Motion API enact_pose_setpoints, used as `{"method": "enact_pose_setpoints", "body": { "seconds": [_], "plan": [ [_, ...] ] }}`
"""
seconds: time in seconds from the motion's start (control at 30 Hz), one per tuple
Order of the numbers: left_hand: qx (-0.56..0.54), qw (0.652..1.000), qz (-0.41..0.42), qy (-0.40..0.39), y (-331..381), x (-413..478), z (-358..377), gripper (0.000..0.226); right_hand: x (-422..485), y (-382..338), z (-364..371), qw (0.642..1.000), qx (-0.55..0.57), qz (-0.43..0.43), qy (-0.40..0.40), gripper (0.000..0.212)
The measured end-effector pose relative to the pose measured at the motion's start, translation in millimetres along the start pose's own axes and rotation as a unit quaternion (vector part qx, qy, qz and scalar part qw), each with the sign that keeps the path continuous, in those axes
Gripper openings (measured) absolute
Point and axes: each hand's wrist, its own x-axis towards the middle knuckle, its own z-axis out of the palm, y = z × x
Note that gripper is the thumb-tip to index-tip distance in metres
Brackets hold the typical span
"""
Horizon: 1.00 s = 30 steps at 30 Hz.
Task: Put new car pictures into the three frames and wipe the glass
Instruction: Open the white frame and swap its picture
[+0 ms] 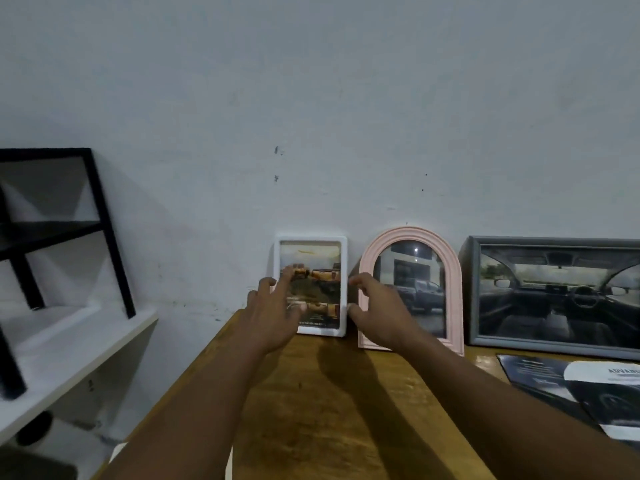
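Three picture frames stand in a row on a wooden table [329,410], leaning against a pale wall. Your task's things are all here: a white frame [310,239] on the left, a pink arched frame [410,233] just beside it, and a grey frame [554,241] on the right. Each already shows a car picture: yellow vehicles, a dark pickup, and a dashboard seen from inside. From that, the picture-changing looks largely done, though you cannot tell new prints from old here. No cloth is in view, so the glass wiping seems left to do. Loose printed sheets [554,379] lie flat on the table in front of the grey frame. Both your hands are at the white frame. Your left hand [273,317] is spread wide, its fingers [286,276] fairly straight and apart, lying over the frame's left edge and glass. Your right hand [377,313] is at the frame's right edge, forefinger and thumb curved and apart, tips against the rim. Whether it clamps the frame or only steadies it cannot be told. A white shelf [69,341] stands to the left.
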Motion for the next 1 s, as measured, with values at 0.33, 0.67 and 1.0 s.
{"method": "enact_pose_setpoints", "body": {
  "seconds": [0.33, 0.67, 1.0],
  "plan": [
    [-0.07, 0.996, -0.057, -0.007, -34, 32, 45, 0.078, 50, 30, 90, 0.994, 0.081, -0.024, 0.075, 0.067],
    [-0.18, 0.982, -0.057, 0.012, -32, 22, 55, 0.075, 45, 36, 96, 0.991, 0.099, -0.017, 0.092, 0.063],
    [-0.29, 0.955, -0.064, 0.002, 4, -72, 9, 0.08, -38, 4, 16, 0.98, 0.182, -0.031, 0.074, 0.046]
  ]
}}
